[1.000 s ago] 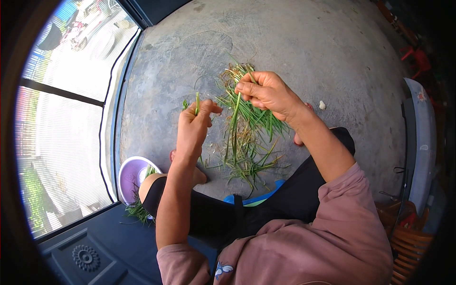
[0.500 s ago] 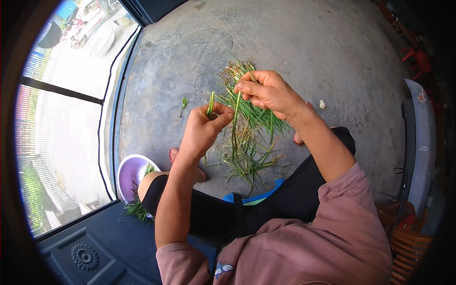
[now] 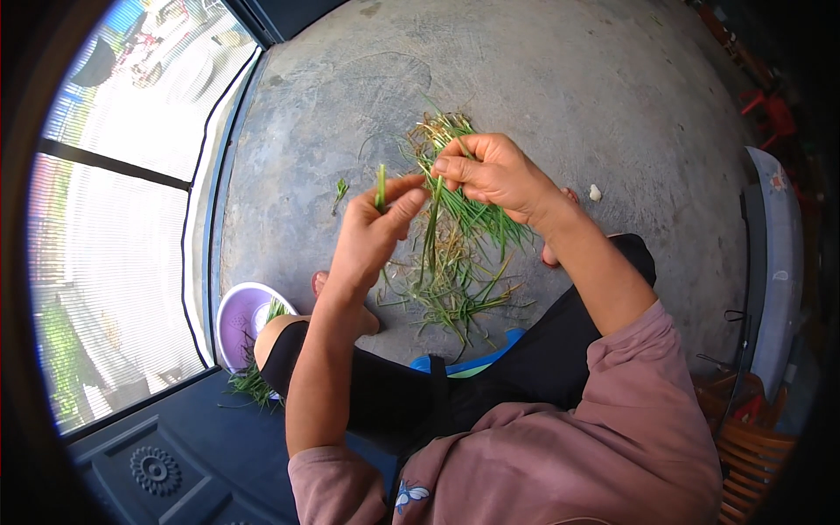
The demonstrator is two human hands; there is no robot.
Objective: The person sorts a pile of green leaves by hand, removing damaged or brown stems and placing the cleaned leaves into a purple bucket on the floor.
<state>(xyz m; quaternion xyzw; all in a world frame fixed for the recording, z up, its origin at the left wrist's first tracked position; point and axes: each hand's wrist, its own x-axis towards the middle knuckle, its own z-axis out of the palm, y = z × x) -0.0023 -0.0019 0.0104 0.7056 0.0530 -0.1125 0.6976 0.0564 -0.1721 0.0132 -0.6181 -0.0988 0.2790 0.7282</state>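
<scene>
Garlic-chive-like green stalks (image 3: 381,179) stick up from the curled fingers of my left hand (image 3: 369,229). Its thumb and forefinger are parted and reach toward my right hand (image 3: 497,181). Between thumb and fingertips, my right hand pinches the upper end of a long green chive (image 3: 432,229), which hangs down. Under my hands lies a heap of chives (image 3: 500,224) on the floor, roots and pale ends at the far side. Nearer to me are loose chive scraps (image 3: 464,302), some of them yellowed.
At my left knee stands a purple basin (image 3: 234,319) with chives (image 3: 252,385) beside and in it. A blue door panel (image 3: 175,464) and a screened opening (image 3: 122,227) are on the left. A small white lump (image 3: 595,192) lies on the concrete floor (image 3: 647,131).
My left thumb and forefinger have parted and lifted off the hanging chive. My right hand has hardly moved and keeps its pinch.
</scene>
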